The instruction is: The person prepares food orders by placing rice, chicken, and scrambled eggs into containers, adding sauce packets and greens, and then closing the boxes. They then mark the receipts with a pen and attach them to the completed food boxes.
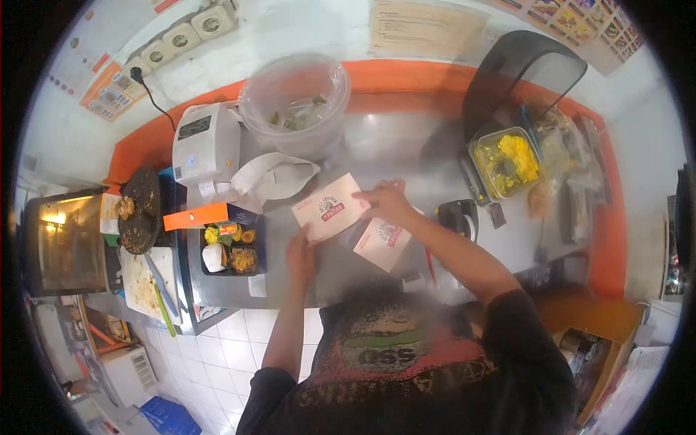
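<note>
A pale printed paper packet (330, 209) is held over the steel counter by both hands. My left hand (300, 250) grips its lower left edge. At its upper right edge, the fingers of my right hand (384, 201) are closed on it. Below my right hand, a second packet (383, 243) with the same red and black print lies on the counter, partly under my right forearm. To the left, a black tray (250, 262) holds several foods in compartments, with an orange and dark sleeve (206, 215) at its back edge.
A label printer (206, 145) and a plastic-lined bucket (293, 138) stand at the back. A container of yellow food (507, 163) sits at the right. Knives lie on a white cutting board (141, 286) at the left, near a stone mortar (141, 217).
</note>
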Demonstrator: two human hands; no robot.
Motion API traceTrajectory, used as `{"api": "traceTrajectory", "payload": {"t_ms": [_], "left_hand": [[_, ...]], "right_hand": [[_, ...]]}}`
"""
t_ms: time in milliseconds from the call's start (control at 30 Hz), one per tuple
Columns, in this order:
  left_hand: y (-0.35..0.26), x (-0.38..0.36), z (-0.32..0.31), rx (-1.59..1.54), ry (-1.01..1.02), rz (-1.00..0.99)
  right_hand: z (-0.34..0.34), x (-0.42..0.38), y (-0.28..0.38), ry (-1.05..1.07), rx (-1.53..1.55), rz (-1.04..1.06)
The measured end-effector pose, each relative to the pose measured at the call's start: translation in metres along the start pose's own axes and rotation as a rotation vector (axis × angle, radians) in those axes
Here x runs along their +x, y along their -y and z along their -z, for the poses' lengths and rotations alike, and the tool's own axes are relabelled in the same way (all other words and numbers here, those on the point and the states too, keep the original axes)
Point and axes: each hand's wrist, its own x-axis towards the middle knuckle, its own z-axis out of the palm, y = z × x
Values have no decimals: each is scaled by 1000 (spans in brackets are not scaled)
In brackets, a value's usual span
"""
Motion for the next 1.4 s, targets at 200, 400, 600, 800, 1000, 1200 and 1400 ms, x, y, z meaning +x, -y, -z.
{"api": "traceTrajectory", "payload": {"t_ms": [200,400,600,800,1000,1200,1400], "left_hand": [[-9,3,10,-1,-36,-74],[-5,10,4,164,-81,-191],[12,19,-1,296,-114,-383],[17,15,1,480,-108,-480],[33,17,-6,451,33,-553],[-4,39,4,593,115,-572],[-60,91,-24,632,221,-423]], "right_hand": [[-2,6,1,-75,-36,7],[-4,5,-7,32,-41,-44],[-8,5,-13,-13,-124,28],[-2,-5,-2,-47,-255,81],[-18,-6,-10,-137,-253,51],[-16,-9,3,-150,-420,17],[-12,-11,21,-160,-273,-148]]}}
